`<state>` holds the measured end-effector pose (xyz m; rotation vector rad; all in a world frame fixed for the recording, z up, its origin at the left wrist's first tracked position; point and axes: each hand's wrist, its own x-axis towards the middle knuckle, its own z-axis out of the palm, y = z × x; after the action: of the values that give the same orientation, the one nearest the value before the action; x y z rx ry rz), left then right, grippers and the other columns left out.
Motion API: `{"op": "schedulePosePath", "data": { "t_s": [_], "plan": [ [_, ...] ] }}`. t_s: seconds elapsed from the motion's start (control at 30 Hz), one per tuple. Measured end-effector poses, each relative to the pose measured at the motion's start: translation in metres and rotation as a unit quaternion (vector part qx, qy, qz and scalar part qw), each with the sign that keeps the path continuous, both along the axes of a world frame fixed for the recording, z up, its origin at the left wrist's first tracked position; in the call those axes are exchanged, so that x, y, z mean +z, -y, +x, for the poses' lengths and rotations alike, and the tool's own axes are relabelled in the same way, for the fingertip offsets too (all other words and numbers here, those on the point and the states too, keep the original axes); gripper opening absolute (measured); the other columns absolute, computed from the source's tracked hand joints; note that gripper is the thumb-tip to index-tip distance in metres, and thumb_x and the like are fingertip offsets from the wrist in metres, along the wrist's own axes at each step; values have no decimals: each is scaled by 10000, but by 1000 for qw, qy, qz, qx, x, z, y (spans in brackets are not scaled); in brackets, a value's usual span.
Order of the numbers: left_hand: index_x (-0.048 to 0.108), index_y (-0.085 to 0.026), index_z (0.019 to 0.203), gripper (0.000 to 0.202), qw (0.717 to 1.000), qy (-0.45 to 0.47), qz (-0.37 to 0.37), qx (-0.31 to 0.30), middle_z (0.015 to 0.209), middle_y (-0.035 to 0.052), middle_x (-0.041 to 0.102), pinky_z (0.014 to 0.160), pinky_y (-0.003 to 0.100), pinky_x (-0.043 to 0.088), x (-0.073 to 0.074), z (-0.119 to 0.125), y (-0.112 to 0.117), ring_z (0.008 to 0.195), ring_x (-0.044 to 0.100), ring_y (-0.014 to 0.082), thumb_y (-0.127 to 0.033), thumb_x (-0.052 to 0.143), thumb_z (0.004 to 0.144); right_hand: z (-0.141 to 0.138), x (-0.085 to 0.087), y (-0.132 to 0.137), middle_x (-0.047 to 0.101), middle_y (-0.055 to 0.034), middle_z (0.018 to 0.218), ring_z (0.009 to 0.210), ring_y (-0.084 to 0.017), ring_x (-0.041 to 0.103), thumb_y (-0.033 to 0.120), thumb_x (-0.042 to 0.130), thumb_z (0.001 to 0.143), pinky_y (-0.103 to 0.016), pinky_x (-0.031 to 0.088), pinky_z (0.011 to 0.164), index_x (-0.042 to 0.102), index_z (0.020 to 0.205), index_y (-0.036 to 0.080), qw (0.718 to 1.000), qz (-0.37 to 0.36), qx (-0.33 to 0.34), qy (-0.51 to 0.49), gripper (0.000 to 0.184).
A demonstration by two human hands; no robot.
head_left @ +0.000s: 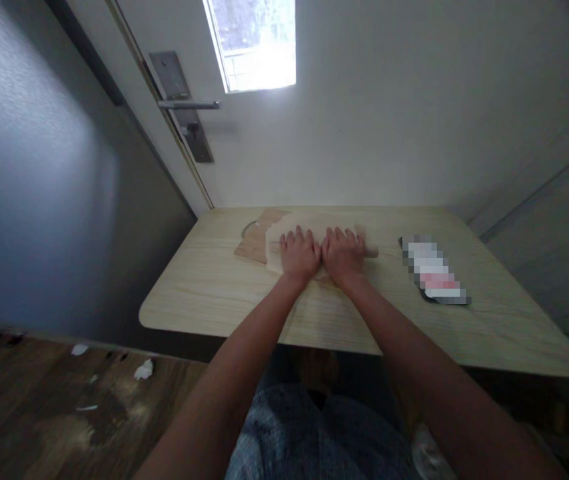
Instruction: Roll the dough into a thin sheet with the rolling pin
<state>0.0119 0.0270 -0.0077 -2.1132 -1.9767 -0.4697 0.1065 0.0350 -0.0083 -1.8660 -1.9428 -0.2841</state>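
A pale wooden rolling pin point(372, 253) lies crosswise beneath both palms, its right end sticking out past the right hand. My left hand point(299, 255) rests on it with fingers stretched forward and a little apart. Close beside it, nearly thumb to thumb, my right hand point(343, 255) presses flat on the pin, fingers also extended. Under the pin spreads a thin pale sheet, which looks like rolled dough point(309, 221). It covers much of a brown wooden cutting board point(250, 249), whose left end shows a loop handle. The hands hide the middle of the pin.
A phone point(434, 273) with a blurred screen lies on the light wooden table point(204, 293), right of the board. Behind the table stands a white door point(364, 133) with a metal handle point(189, 105) and a small window. Paper scraps point(143, 369) litter the floor at left.
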Motion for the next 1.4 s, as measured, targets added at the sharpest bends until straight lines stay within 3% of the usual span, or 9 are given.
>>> {"op": "schedulePosePath", "data": {
  "t_s": [0.3, 0.63, 0.93, 1.17, 1.4],
  "plan": [
    [486, -161, 1169, 423, 1000, 5, -5, -1, 1239, 107, 481, 978, 424, 216, 4, 1, -11, 1187, 357, 276, -323, 233, 872, 1, 3, -11, 613, -97, 1004, 942, -223, 484, 240, 261, 863, -384, 234, 858, 546, 1097, 152, 1000, -8, -2, 10, 379],
    [593, -134, 945, 398, 999, 26, -29, 0, 1021, 117, 577, 825, 397, 364, 10, 4, -54, 982, 497, 249, -282, 233, 863, 0, 18, -49, 617, -138, 945, 873, -235, 539, 239, 292, 833, -346, 333, 715, 554, 1071, 155, 996, -84, -34, -22, 364],
    [607, -123, 954, 407, 992, 63, -110, 13, 1019, 137, 587, 778, 360, 415, 22, 3, -94, 985, 509, 254, -321, 274, 830, 1, 25, -96, 607, -155, 951, 897, -253, 551, 260, 384, 786, -375, 387, 734, 563, 1017, 123, 984, -159, -54, -51, 322],
    [585, -113, 1007, 396, 984, 99, -147, 11, 1029, 146, 590, 807, 362, 406, 20, 4, -125, 989, 526, 251, -310, 306, 804, 3, 23, -122, 597, -156, 953, 895, -239, 556, 235, 382, 802, -351, 419, 715, 558, 988, 110, 987, -151, -20, -53, 285],
    [573, -125, 1019, 372, 986, 88, -139, 9, 1030, 139, 589, 809, 338, 416, 20, 5, -135, 981, 536, 233, -265, 297, 812, 2, 21, -135, 592, -163, 942, 898, -267, 564, 168, 358, 796, -347, 418, 700, 546, 990, 89, 989, -143, 4, -24, 281]
  ]
}}
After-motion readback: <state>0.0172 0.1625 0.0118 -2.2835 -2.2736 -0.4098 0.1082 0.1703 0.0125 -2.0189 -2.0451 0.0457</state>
